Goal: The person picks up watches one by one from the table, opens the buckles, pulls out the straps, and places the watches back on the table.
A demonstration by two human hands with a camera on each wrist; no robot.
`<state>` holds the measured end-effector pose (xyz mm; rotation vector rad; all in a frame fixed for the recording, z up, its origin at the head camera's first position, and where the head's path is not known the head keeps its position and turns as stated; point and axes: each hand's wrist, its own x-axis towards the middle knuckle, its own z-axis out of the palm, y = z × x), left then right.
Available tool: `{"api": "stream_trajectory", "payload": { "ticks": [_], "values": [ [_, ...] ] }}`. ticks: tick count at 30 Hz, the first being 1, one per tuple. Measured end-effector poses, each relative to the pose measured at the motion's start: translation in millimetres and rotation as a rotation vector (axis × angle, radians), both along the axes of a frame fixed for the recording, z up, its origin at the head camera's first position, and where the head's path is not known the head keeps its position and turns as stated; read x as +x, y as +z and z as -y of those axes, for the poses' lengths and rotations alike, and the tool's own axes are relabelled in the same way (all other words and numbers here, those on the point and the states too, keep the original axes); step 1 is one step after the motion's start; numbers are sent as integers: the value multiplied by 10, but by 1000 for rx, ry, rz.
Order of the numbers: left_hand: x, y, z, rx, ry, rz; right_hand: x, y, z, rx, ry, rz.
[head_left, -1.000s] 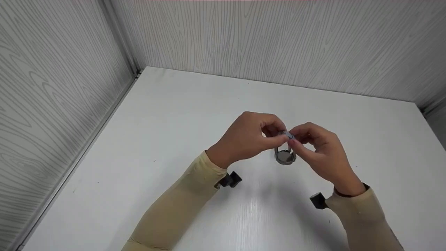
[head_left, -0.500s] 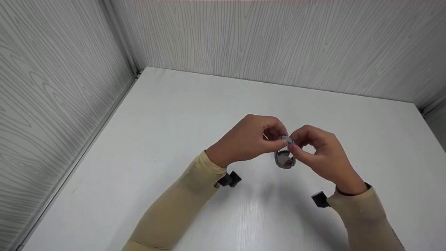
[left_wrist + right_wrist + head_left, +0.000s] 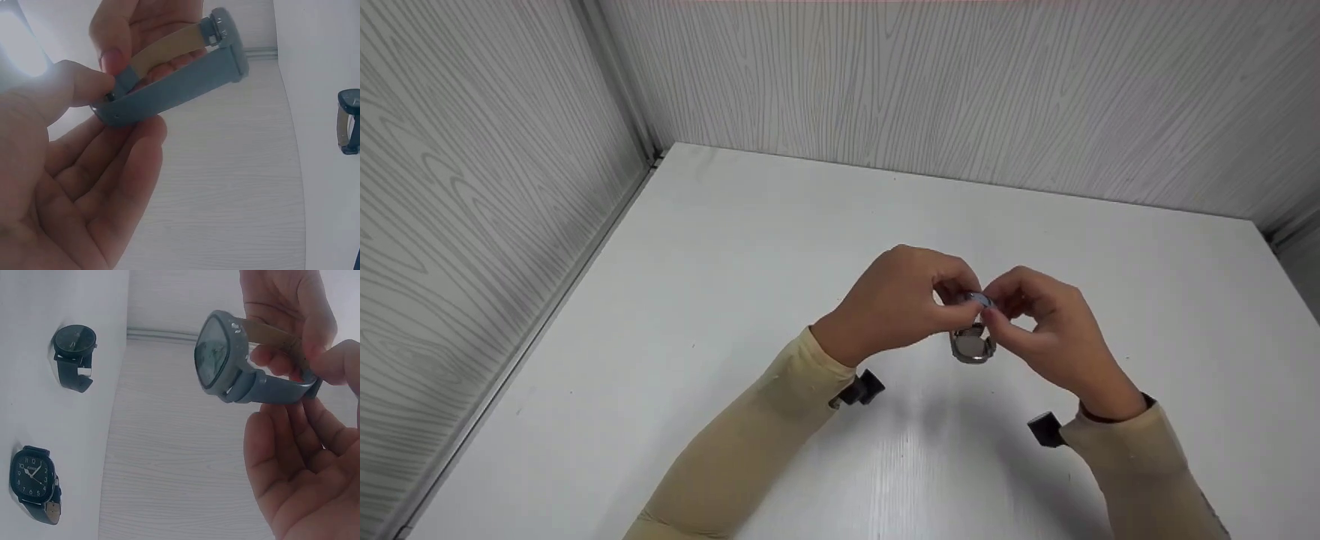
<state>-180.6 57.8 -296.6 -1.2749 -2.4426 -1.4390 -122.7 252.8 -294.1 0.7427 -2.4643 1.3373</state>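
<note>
Both hands are on one blue-grey wristwatch (image 3: pixel 971 346), which is held up with its strap closed into a loop. My left hand (image 3: pixel 911 300) pinches the strap at the end opposite the case, between thumb and fingers. From the other side my right hand (image 3: pixel 1050 330) grips the same end, close to the buckle. In the left wrist view the strap (image 3: pixel 174 87) shows a tan lining, and a small dark pin part lies under the thumb. The grey case (image 3: pixel 216 354) faces away from the fingers in the right wrist view. Fingertips partly hide the buckle.
Two other watches lie on the white surface in the right wrist view: a round black one (image 3: pixel 73 346) and a squarish black one (image 3: pixel 34 475). A dark watch (image 3: pixel 350 115) shows at the left wrist view's right edge. Wood-grain panels (image 3: pixel 885 82) border the white table (image 3: pixel 780 210).
Both hands have come slightly lower in the head view. The watch has tilted between them, and its case hangs a little lower. Both hands keep hold of the strap.
</note>
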Motion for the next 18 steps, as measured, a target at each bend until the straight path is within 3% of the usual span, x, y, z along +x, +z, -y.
{"api": "stream_trajectory", "payload": {
  "ticks": [6, 10, 15, 18],
  "values": [
    [12, -38, -47, 53, -19, 93, -2, -14, 1, -39, -7, 76],
    [8, -38, -44, 54, -27, 116, -17, -15, 12, -62, 12, 108],
    [-3, -23, -33, -2, -46, 24, -21, 15, 28, -12, 52, 11],
    [-6, -8, -10, -78, -13, -52, -14, 36, 42, 54, 29, -51]
  ]
}}
